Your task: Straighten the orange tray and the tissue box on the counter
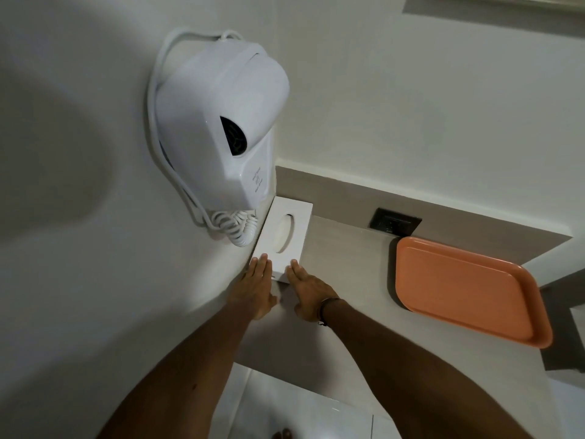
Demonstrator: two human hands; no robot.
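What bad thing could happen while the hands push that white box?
The tissue box sits tight against the wall, right beside the hair dryer's coiled cord. If the left hand and right hand push too hard, the box might bump or snag that cord. The orange tray hangs a little over the counter edge, so a knock from an arm could maybe tip it off.

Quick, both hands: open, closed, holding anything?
Left hand: open, flat, fingertips on the tissue box near end.
Right hand: open, flat, fingertips against the box's near corner; grips nothing.
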